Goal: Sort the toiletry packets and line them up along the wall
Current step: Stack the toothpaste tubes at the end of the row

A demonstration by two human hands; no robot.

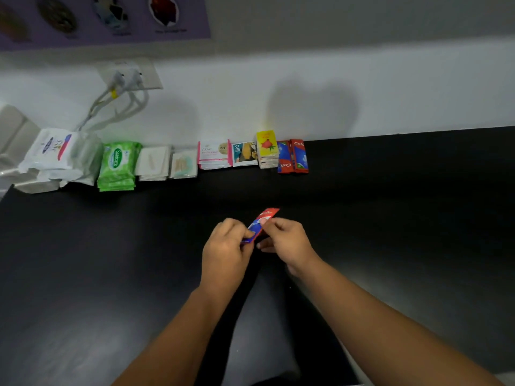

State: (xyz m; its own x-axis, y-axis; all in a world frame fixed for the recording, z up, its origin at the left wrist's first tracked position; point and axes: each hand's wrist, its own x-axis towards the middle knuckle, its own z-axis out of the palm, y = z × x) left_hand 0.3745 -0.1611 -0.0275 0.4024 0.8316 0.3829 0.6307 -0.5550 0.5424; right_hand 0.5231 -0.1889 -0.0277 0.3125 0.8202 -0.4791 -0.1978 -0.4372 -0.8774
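Both hands hold one red and blue toothpaste sachet above the middle of the black table. My left hand pinches its lower end, and my right hand pinches its side. Along the wall runs a row of sorted packets: white Dove packs, green Sanicare wipes, two white piles, pink Dove sachets, a Clinic sachet pile, a yellow rose sachet stack, and red and blue toothpaste sachets at the right end.
A wall socket with white cables hangs above the left end of the row. A purple poster is on the wall above. A pale object stands at the far left.
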